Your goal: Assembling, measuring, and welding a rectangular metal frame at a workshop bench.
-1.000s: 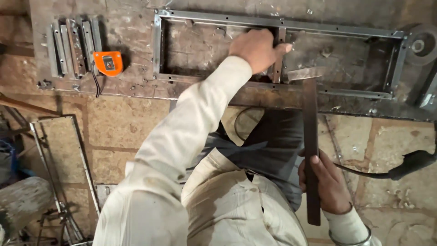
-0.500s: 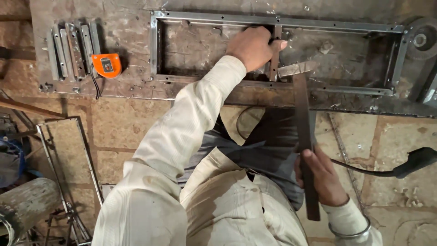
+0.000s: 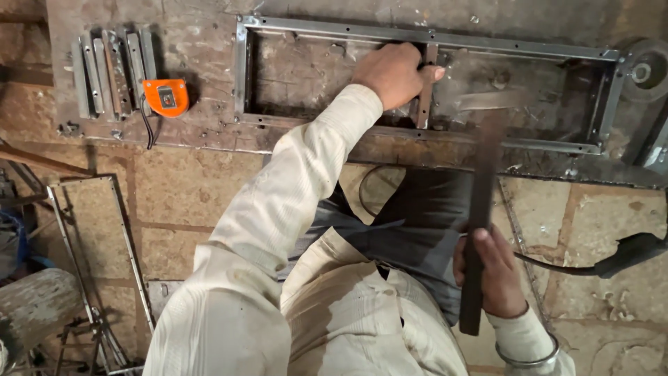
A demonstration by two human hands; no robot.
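Observation:
My left hand (image 3: 393, 73) reaches out over the workbench and grips a short upright metal crosspiece (image 3: 424, 104) set inside a long rectangular steel frame (image 3: 334, 28). My right hand (image 3: 490, 271) is closed low on the long dark handle of a hammer (image 3: 479, 202). The hammer's head (image 3: 487, 101) is blurred, just right of the crosspiece and over the frame's near rail. My cream sleeve covers part of the frame's near rail.
An orange tape measure (image 3: 165, 96) and a row of short metal strips (image 3: 111, 69) lie on the bench at left. A grinder disc (image 3: 647, 69) is at the top right. A black cable with a holder (image 3: 626, 251) lies on the floor at right, a thin metal frame (image 3: 90, 244) at left.
The hammer head has shifted slightly right beside the crosspiece and is now motion-blurred. My left hand stays on the crosspiece.

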